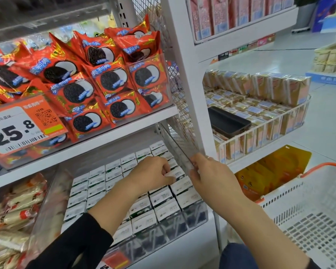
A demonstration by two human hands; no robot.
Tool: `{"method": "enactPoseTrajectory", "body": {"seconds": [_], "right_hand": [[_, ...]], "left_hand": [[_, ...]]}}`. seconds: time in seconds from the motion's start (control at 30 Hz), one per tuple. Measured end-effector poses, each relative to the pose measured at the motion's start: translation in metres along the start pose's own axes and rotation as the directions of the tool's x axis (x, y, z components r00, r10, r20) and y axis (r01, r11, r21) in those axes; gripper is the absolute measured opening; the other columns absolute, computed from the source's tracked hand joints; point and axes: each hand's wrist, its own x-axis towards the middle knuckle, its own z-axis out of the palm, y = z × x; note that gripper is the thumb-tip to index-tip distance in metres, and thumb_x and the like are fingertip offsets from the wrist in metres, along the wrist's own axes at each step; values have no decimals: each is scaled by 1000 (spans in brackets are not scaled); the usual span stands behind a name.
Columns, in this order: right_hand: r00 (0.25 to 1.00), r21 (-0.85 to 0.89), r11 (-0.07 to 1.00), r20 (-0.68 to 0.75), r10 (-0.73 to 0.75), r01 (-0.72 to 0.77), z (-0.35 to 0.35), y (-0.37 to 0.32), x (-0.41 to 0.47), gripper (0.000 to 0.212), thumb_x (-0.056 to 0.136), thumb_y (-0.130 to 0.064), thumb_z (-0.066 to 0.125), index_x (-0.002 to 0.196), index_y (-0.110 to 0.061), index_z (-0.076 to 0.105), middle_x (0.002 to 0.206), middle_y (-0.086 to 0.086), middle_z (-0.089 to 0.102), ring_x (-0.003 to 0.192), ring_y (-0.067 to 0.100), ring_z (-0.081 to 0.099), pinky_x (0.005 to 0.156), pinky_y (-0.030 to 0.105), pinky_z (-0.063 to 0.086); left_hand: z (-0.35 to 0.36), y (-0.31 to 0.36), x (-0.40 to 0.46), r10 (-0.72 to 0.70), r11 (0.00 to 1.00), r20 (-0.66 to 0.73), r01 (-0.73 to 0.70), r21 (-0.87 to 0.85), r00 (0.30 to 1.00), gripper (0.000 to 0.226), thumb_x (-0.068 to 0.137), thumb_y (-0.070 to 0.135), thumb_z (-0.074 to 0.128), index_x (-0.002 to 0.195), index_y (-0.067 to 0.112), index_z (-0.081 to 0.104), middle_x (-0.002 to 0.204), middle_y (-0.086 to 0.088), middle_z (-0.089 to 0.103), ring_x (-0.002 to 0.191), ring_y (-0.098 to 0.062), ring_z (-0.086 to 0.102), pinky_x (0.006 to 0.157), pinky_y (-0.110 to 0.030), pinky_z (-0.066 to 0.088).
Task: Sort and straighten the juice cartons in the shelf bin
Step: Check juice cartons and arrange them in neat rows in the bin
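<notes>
in the clear bin [194, 216], two hands: left fingers [168, 168] pinch one carton [176, 174], right fingers [194, 171] grip the bin's side wall.

Your left hand [153, 171] hides the white-topped juice cartons [163, 199] beneath it, and its fingertips curl out of sight at the raised carton. Your right hand's [208, 175] fingertips disappear behind the clear plastic bin wall [182, 150]. The carton print is too blurred to read. The white perforated plastic basket [308, 216] runs off the right edge.
</notes>
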Motion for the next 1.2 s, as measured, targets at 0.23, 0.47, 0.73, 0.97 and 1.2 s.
{"method": "enactPoseTrajectory", "body": {"seconds": [0.23, 0.47, 0.73, 0.97, 1.2], "right_hand": [[1000, -10, 1000, 8, -8, 8, -1, 2, -1, 18, 99, -31, 39, 112, -22, 48, 97, 1, 61, 80, 20, 62, 68, 32, 55], [994, 18, 998, -97, -51, 53, -2, -5, -8, 31, 96, -36, 42, 126, -28, 43, 116, -6, 53, 95, 15, 56, 67, 28, 51], [986, 376, 911, -66, -155, 168, 5, -32, -17, 49, 85, -54, 56, 130, -37, 44, 114, -23, 44, 100, -4, 47, 79, 13, 40], [967, 353, 904, -3, -255, 240, 38, -60, -24, 70, 79, -50, 67, 138, -36, 31, 116, -20, 45, 105, -2, 42, 75, 6, 36], [973, 404, 885, -62, -224, 230, 45, -69, -25, 75, 72, -36, 74, 119, -67, 23, 109, -39, 43, 94, -23, 46, 71, -5, 35]], "left_hand": [[1, 3, -1, 30, 999, -46, -31, -21, 998, 34, 77, 47, 72, 94, 19, 70, 92, 4, 66, 84, -12, 60, 75, -32, 53], [-9, -6, -32, -165, 751, -437, -175, -637, 884, 12, 84, 33, 69, 92, 26, 65, 86, 8, 69, 78, 1, 62, 62, -10, 47], [-4, -21, -71, -385, 89, -147, -122, -989, 911, 42, 70, 38, 73, 94, 5, 73, 90, -12, 75, 81, -24, 72, 68, -26, 58], [0, -36, -99, -374, -48, -133, -162, -986, 918, 44, 66, 40, 74, 95, 7, 73, 96, -12, 74, 85, -22, 72, 72, -28, 58], [-1, -43, -113, -329, 29, -205, -207, -978, 922, 50, 60, 37, 76, 104, 14, 68, 98, -5, 74, 89, -17, 71, 72, -20, 55]]}}
